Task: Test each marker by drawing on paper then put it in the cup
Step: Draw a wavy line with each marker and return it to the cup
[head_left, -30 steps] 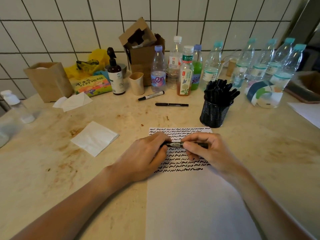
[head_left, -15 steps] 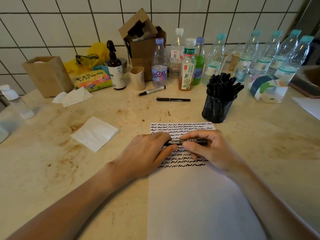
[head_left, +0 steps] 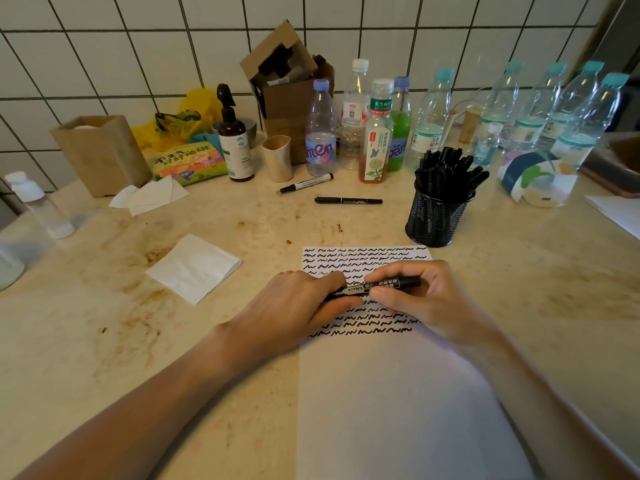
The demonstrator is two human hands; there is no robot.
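A black marker (head_left: 377, 287) is held level over the squiggle-covered paper (head_left: 398, 393) by both hands. The left hand (head_left: 298, 306) fingers grip one end and the right hand (head_left: 419, 299) fingers pinch the barrel, probably to work its cap.

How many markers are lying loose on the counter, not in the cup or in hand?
2: a white-barrelled marker in front of the bottles, and a black marker just nearer, left of the mesh cup.

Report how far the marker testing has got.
Done: squiggle rows fill the top of the paper, and the mesh cup is packed with markers. In hand: both hands, left hand and right hand, grip one marker. Left: two loose markers on the counter.
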